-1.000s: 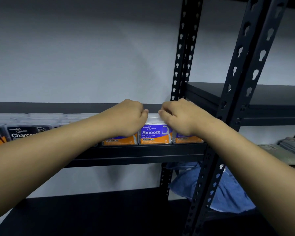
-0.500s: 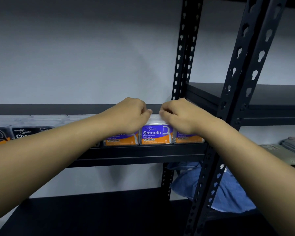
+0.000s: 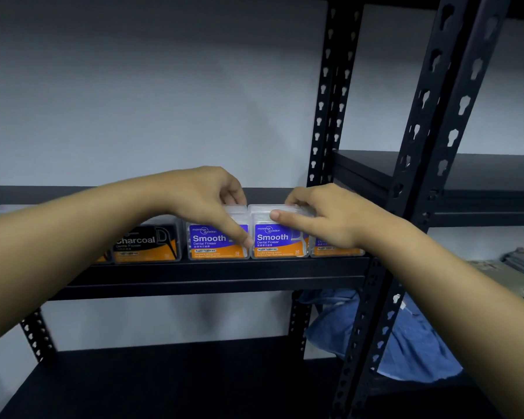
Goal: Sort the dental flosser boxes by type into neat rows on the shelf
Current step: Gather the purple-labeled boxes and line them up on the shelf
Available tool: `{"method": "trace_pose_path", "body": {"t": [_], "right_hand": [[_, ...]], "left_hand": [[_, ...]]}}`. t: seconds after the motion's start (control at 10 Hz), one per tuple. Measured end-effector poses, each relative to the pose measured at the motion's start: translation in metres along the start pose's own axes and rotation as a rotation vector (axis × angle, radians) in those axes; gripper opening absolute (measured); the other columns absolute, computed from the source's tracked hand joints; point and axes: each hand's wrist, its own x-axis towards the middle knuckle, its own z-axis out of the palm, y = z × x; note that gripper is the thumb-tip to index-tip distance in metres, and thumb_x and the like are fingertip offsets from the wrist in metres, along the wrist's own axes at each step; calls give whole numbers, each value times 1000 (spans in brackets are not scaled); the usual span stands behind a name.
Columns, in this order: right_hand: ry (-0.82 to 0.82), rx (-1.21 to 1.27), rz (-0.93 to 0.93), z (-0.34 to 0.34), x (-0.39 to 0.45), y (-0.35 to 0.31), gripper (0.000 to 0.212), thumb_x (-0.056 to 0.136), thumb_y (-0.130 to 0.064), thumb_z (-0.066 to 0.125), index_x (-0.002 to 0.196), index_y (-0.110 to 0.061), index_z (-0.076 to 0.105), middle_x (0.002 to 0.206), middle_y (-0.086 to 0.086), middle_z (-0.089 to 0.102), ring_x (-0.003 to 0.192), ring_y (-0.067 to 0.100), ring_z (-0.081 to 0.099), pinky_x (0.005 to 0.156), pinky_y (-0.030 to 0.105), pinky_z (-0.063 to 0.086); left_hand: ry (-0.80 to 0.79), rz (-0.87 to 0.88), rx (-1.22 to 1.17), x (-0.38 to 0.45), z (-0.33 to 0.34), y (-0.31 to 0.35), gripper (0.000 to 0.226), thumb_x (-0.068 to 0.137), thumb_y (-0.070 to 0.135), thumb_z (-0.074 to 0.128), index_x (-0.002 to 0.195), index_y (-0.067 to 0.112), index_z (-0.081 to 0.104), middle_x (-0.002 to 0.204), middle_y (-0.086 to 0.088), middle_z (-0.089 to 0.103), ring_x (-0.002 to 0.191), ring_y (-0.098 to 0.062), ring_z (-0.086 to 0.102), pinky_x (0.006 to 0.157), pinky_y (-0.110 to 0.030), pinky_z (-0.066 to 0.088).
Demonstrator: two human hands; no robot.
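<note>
**Q:** State the position of the flosser boxes.

**A:** The boxes stand in a single row along the near edge of the black shelf (image 3: 212,275), labels facing the viewer. From left to right: a black-and-orange Charcoal box (image 3: 147,244), a purple-and-orange Smooth box (image 3: 212,241), a second Smooth box (image 3: 277,241) touching the first, and a third purple-and-orange box (image 3: 335,248) at the right end, mostly hidden behind the wrist. The orange corner of one more box shows left of the Charcoal box; its label cannot be read.

**Q:** State the condition of the left hand.

**A:** The left hand (image 3: 204,201) is over the first Smooth box. Its fingers curl down behind the clear lid, and the thumb reaches down the front label near the box's right edge. The hand grips the box from above.

**Q:** State the condition of the right hand.

**A:** The right hand (image 3: 318,217) is over the second Smooth box. The thumb lies across the upper front of the box and the fingers curl over the lid from behind, pinching the top.

**Q:** What else is in view?

**A:** A perforated black upright (image 3: 324,122) rises behind the right end of the row, and a second upright (image 3: 436,122) stands nearer, to the right. Blue cloth (image 3: 412,343) lies low on the right. A grey wall (image 3: 133,101) is behind the shelf.
</note>
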Motion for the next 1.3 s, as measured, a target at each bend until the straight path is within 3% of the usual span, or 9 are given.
{"method": "trace_pose_path", "body": {"t": [0.2,0.6,0.7,0.8,0.9,1.0,1.2,1.3], "right_hand": [[50,-15,-1,2,-3,-3,81,75,-94,28,109,-30,64,98,-8,75,86,9,70,79,41,59],[38,-26,4,2,-2,1,67,87,-86,38,110,-29,63,98,-8,75,85,7,70,78,40,60],[38,-22,10,2,-2,0,73,83,-89,34,113,-29,63,101,-8,75,88,7,70,80,40,60],[79,21,17,-2,-1,-2,77,83,-88,31,119,-28,64,109,-7,75,97,10,69,84,38,58],[93,1,18,-5,1,-4,57,99,-70,36,120,-25,64,106,-8,72,94,9,66,74,31,51],[79,-34,32,-4,6,-9,49,103,-63,36,118,-25,64,101,-9,70,95,12,66,71,32,49],[-57,-34,82,6,11,-9,45,102,-64,39,117,-28,62,110,-3,74,98,13,70,84,35,58],[-33,-30,81,1,16,-18,52,102,-66,37,126,-26,62,116,-1,74,102,15,69,86,36,58]], "left_hand": [[50,-1,-6,4,9,3,67,53,56,93,107,27,68,92,12,77,75,-3,74,76,-32,64],[51,2,-10,7,11,3,68,55,54,93,111,27,66,97,11,76,79,-6,75,78,-33,64],[48,12,-3,7,10,4,73,54,55,93,115,28,64,102,12,74,84,-6,73,79,-31,63],[20,34,-23,4,3,6,85,54,67,87,126,30,60,116,15,69,101,-4,68,93,-31,58],[55,47,-59,2,2,9,70,77,68,68,133,28,57,126,12,67,110,-10,66,99,-36,54],[140,13,57,3,11,13,48,97,57,49,131,24,58,125,4,68,106,-15,66,90,-34,55],[112,-22,143,1,33,11,49,102,56,36,129,21,56,124,-4,66,104,-16,65,88,-34,57],[149,-32,160,2,28,11,49,102,56,36,130,20,57,124,-4,66,105,-18,65,90,-36,56]]}}
